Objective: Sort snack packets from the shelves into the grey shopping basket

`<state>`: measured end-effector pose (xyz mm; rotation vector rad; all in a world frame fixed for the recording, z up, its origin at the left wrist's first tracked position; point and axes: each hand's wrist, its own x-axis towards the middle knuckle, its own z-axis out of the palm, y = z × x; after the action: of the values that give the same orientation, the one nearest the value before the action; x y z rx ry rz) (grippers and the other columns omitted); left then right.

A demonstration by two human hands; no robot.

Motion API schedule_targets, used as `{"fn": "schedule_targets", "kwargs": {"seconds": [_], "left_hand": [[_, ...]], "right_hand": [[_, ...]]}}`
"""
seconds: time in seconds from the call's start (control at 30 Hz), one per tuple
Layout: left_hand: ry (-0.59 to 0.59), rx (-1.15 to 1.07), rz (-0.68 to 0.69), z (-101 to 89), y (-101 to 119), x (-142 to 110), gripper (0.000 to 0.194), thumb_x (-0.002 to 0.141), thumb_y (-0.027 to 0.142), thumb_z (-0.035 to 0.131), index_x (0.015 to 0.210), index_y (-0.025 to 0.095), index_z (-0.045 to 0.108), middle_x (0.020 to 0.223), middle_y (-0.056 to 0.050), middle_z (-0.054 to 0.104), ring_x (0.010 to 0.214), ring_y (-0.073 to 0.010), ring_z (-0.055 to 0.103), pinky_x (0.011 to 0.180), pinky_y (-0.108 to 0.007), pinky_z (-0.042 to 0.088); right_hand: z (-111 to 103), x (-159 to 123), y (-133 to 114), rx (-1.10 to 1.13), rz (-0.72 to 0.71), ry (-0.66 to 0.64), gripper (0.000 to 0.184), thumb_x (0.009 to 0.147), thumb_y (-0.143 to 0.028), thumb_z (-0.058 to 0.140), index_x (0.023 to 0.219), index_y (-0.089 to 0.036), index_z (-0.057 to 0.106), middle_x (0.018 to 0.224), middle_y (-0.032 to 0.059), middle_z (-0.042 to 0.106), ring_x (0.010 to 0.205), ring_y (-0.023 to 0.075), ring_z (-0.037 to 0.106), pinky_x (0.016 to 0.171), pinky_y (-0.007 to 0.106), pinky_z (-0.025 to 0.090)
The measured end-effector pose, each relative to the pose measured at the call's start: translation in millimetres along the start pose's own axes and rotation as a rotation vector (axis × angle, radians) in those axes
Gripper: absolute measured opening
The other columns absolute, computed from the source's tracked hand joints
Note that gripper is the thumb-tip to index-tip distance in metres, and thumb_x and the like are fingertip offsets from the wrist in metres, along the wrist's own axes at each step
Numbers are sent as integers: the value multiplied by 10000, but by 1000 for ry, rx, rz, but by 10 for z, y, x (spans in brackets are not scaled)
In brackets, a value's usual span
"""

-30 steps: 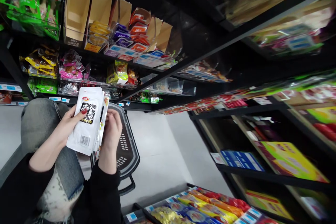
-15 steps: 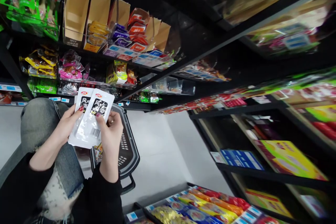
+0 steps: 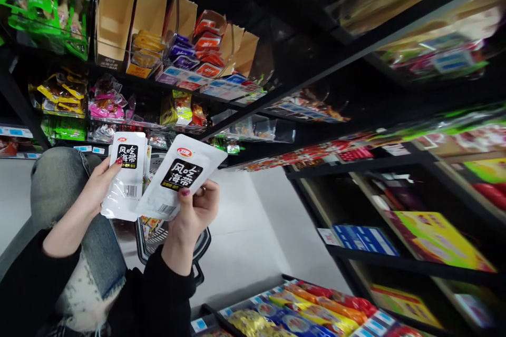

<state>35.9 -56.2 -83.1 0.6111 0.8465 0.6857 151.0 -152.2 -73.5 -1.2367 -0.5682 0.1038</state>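
Observation:
Two white snack packets with black labels are in my hands, one in each. My left hand (image 3: 91,189) is closed on the left packet (image 3: 125,181), thumb across its front; another packet edge peeks out behind it. My right hand (image 3: 194,216) pinches the right packet (image 3: 179,171), which tilts to the right and is closer to the camera. The lower edges of the two packets nearly meet. Below them a dark shopping basket (image 3: 201,253) stands on the floor, holding some colourful packets, and is partly hidden by my right arm and the packets.
Ahead are black shelves with cardboard boxes (image 3: 115,10) of small snacks and green bags (image 3: 43,5). To the right, another shelf holds a yellow box (image 3: 438,239). Bagged snacks (image 3: 308,308) lie in a low display at the bottom. My bent knee (image 3: 59,184) is at left.
My right hand has moved right with its packet, drawing it away from the one in my left hand. The left hand stays nearly in place.

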Motion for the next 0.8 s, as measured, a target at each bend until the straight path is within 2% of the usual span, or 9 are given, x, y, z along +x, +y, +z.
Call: {"fn": "schedule_targets", "kwargs": {"seconds": [0.1, 0.17, 0.3, 0.37, 0.43, 0.47, 0.53, 0.63, 0.8], "left_hand": [[-1, 1, -9, -7, -10, 9, 427, 588, 351, 782, 967, 173, 696, 810, -20, 745, 681, -152, 653, 619, -221, 480], [7, 5, -16, -9, -18, 16, 439, 568, 356, 793, 952, 165, 696, 786, -24, 742, 668, -158, 654, 601, -224, 479], [26, 13, -24, -7, -23, 18, 466, 554, 366, 793, 959, 163, 688, 763, -30, 740, 658, -182, 665, 577, -242, 484], [21, 15, -29, -8, -22, 17, 461, 563, 363, 785, 965, 161, 684, 769, -35, 742, 651, -183, 666, 576, -247, 488], [13, 17, -32, -11, -23, 19, 453, 570, 359, 782, 962, 157, 681, 771, -37, 743, 639, -179, 665, 574, -246, 488], [10, 17, -33, -13, -23, 21, 448, 572, 356, 782, 960, 157, 680, 770, -35, 743, 634, -175, 663, 574, -243, 488], [5, 13, -32, -17, -23, 25, 437, 576, 354, 783, 954, 160, 679, 765, -27, 742, 630, -165, 661, 582, -234, 487], [1, 11, -31, -14, -17, 24, 433, 579, 361, 781, 949, 158, 683, 765, -24, 742, 641, -161, 660, 586, -225, 482], [2, 9, -25, -4, -7, 11, 428, 590, 345, 776, 968, 164, 688, 799, -25, 745, 672, -158, 658, 596, -225, 485]], "right_hand": [[-14, 25, -27, 71, 99, 17, 246, 664, -299, 756, 767, -210, 551, 583, -76, 525, 489, 69, 457, 484, 179, 345], [-29, 36, -39, 247, 285, -41, 224, 703, -312, 728, 788, -210, 547, 571, -82, 507, 453, 60, 435, 457, 177, 334], [-87, 22, 19, 995, 666, -282, 65, 850, -190, 551, 830, -201, 490, 495, -133, 412, 296, 9, 294, 381, 146, 294], [-111, 4, 78, 1350, 722, -359, 115, 893, -93, 431, 860, -198, 463, 486, -144, 412, 254, -5, 297, 352, 124, 275], [-115, -9, 118, 1459, 719, -410, 179, 905, -46, 364, 880, -196, 459, 465, -152, 398, 234, -6, 306, 324, 112, 242], [-107, -11, 121, 1389, 700, -393, 180, 906, -47, 366, 883, -196, 464, 457, -157, 380, 226, -8, 283, 317, 111, 225], [-73, -10, 93, 992, 606, -246, 115, 900, -103, 432, 868, -202, 482, 464, -159, 360, 236, -2, 234, 320, 127, 219], [-13, -6, -1, 398, 434, -9, 109, 825, -214, 604, 799, -210, 499, 545, -113, 459, 344, 35, 342, 382, 169, 275], [-12, -17, -127, -93, 210, 152, 227, 764, -325, 679, 764, -204, 487, 589, -82, 504, 499, 69, 423, 491, 184, 321]]}}
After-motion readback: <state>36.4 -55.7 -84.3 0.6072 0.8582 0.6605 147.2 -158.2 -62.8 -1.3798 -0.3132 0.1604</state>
